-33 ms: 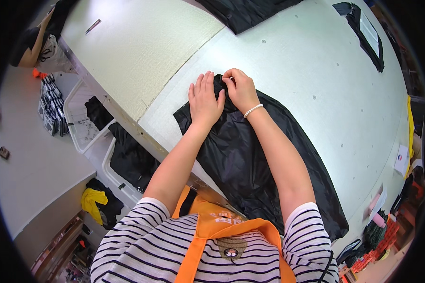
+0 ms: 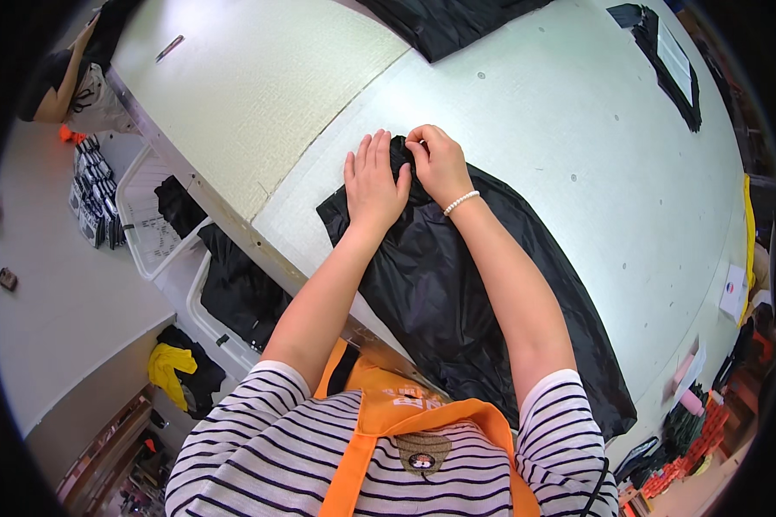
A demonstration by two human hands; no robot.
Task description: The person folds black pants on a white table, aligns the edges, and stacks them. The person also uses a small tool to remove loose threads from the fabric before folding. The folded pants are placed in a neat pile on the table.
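A shiny black garment lies spread on the pale worktable, its lower part reaching back toward my body. My left hand rests flat near the garment's far end, with the fingers stretched out and the thumb angled toward the bunched black fabric. On the other side of that bunched part, my right hand has its thumb and index finger pinched at the fabric's top edge. What exactly sits between those fingertips is hidden. A beaded white bracelet circles my right wrist.
More black fabric lies at the table's far edge; a pen is at far left. Dark strips with a pale sheet lie far right. White bins holding black cloth stand left, below the table. Another person stands far left.
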